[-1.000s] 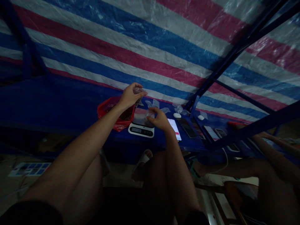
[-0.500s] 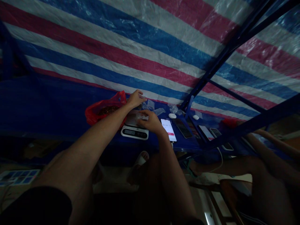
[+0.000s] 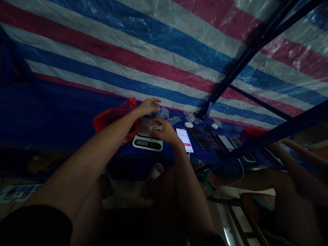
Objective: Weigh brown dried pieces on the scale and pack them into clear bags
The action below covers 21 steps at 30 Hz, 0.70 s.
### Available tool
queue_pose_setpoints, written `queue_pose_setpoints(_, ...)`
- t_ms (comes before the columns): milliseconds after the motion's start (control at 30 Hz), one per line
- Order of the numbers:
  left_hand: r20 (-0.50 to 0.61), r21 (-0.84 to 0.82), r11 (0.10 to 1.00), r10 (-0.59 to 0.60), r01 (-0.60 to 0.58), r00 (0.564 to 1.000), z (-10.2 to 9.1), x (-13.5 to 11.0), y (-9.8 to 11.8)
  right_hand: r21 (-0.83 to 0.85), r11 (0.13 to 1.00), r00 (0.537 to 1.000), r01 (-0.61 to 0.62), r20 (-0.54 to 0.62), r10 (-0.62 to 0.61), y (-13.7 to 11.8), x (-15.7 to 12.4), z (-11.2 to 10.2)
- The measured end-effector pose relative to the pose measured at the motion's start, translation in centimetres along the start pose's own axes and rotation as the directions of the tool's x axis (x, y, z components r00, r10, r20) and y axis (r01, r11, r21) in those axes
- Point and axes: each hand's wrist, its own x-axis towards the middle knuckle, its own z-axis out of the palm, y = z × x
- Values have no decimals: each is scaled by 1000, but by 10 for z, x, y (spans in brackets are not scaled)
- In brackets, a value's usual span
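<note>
The left hand (image 3: 148, 107) has eased open, its hold unclear, while the right hand (image 3: 164, 131) pinches a clear plastic bag (image 3: 156, 126) on the digital scale (image 3: 147, 144), more clear bags (image 3: 165, 113) lying just beyond.

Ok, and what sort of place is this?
Probably a makeshift work area under a temporary shelter, not a regular workshop: a striped plastic tarpaulin hangs over a blue metal frame, with a digital scale and several phones laid out below.

Left hand (image 3: 148, 107) near clear plastic bags (image 3: 165, 113), right hand (image 3: 165, 132) above digital scale (image 3: 147, 144), red plastic bag (image 3: 115, 116) beside it
</note>
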Motion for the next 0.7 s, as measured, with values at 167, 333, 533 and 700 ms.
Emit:
queue_pose_setpoints(167, -28, 266, 964, 23, -14, 999, -14, -3, 2, -22, 999, 999, -44, -7, 44, 6, 0, 2)
queue_pose_setpoints(333, -36, 407, 902, 174, -145, 984, -28, -22, 25, 11, 998, 998, -56, -19, 56, 12, -1, 1)
queue_pose_setpoints(533, -85, 436, 895, 147, -96, 985, -69, -69, 64, 120, 990, 985, -79, -144, 96, 7, -2, -9)
queue_pose_setpoints(700, 81, 679, 692, -404, 246, 911, -121, -102, 40, 177, 981, 954, -80, -272, 127, 4, 0, -9)
